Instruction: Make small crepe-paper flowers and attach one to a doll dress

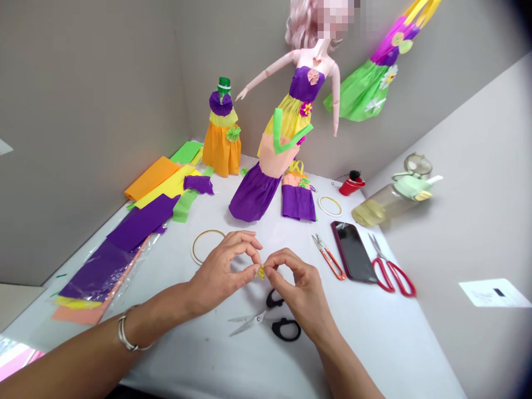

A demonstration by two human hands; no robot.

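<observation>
Between the fingertips of both hands is a tiny yellow piece (261, 272), too small and too covered to make out its kind. My left hand (230, 263) pinches it from the left with thumb and forefinger, the other fingers curled above. From the right, my right hand (297, 282) pinches at the same spot. Black-handled scissors (257, 318) lie with blades apart just under the hands, one handle partly behind my right hand. Behind my left hand a white and gold ring (199, 244) rests on the table, partly hidden.
A doll (291, 127) in a purple, yellow and peach dress stands behind the hands. Coloured fabric sheets (141, 227) lie at left. Orange thread snips (329, 257), a phone (353, 252), red-handled scissors (393, 269) and a bottle (384, 202) are at right. A dressed bottle (223, 138) stands at the back.
</observation>
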